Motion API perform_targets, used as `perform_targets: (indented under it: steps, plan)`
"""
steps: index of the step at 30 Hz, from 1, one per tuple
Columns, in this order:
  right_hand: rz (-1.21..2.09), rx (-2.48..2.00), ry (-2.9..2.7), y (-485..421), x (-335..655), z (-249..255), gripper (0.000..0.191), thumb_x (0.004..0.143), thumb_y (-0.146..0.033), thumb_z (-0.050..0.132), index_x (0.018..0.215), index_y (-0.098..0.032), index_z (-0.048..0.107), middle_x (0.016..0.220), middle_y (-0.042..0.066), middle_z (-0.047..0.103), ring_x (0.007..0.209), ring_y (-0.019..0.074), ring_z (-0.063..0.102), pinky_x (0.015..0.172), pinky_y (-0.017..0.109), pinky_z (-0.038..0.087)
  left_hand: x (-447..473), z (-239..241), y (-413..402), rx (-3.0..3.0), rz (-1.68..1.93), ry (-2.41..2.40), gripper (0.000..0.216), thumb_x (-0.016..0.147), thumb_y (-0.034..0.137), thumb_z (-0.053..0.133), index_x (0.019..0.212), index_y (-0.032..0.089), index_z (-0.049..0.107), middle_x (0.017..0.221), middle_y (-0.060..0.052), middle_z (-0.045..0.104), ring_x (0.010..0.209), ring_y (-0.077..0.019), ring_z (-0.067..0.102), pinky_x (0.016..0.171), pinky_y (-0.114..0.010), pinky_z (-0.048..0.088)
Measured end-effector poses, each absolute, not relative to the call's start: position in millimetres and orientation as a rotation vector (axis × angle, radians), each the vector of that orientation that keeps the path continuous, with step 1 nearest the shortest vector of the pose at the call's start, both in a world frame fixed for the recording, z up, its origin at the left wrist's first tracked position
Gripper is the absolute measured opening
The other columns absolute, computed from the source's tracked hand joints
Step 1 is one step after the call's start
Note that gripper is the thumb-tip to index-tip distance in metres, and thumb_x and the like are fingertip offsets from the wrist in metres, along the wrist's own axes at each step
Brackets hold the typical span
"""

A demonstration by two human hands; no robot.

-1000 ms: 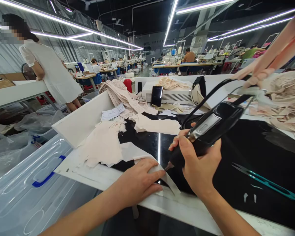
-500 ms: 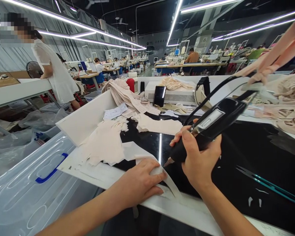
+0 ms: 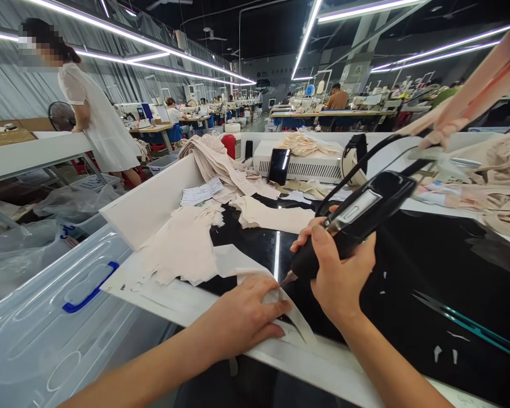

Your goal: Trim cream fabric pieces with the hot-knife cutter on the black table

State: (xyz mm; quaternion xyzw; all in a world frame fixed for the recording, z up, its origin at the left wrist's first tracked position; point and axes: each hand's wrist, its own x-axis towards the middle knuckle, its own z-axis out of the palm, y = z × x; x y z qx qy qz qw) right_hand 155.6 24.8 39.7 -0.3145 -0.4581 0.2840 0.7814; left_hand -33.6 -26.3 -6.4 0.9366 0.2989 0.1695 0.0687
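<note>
My left hand [image 3: 241, 315] lies flat, fingers stretched, pressing a pale fabric piece [image 3: 255, 277] onto the black glossy worktop [image 3: 425, 266]. My right hand [image 3: 338, 272] is wrapped round a black corded cutting tool [image 3: 357, 218]; its pointed tip touches the fabric just beyond my left fingertips. A black cord runs from the tool up to the right. More beige fabric pieces [image 3: 182, 243] lie to the left on the table.
Teal-handled scissors [image 3: 471, 327] lie on the worktop at right. A clear plastic bin lid with a blue handle [image 3: 89, 292] is at left. A white machine [image 3: 301, 164], a phone and fabric piles stand behind. Another person's hand [image 3: 446, 130] reaches in at right; a person in white [image 3: 97, 124] stands at left.
The tool's tip has slid a little to the left along the fabric edge, towards my left fingers. My left hand stays pressed on the fabric.
</note>
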Motion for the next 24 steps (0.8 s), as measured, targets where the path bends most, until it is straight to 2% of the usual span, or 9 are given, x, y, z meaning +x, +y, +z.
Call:
perform_targets:
  steps: [6, 24]
  plan:
    - [0.612, -0.682, -0.992, 26.4, 155.5, 37.5, 0.039, 0.092, -0.036, 0.093, 0.108, -0.027, 0.059, 0.088, -0.008, 0.073, 0.061, 0.0133, 0.069, 0.057, 0.029, 0.062, -33.0, -5.7, -26.9, 2.829, 0.515, 0.899, 0.042, 0.113, 0.043, 0.074, 0.148, 0.020, 0.071, 0.151, -0.020, 0.066, 0.143, -0.0343, 0.067, 0.124, -0.048, 0.059]
    - [0.635, -0.678, -0.981, 23.2, 152.0, 41.3, 0.036, 0.091, -0.032, 0.090, 0.106, -0.028, 0.058, 0.087, -0.008, 0.073, 0.059, 0.0128, 0.068, 0.057, 0.029, 0.064, -35.5, -6.2, -30.6, 2.870, 0.504, 0.922, 0.045, 0.110, 0.039, 0.080, 0.148, 0.019, 0.069, 0.150, -0.021, 0.067, 0.142, -0.0369, 0.069, 0.120, -0.051, 0.061]
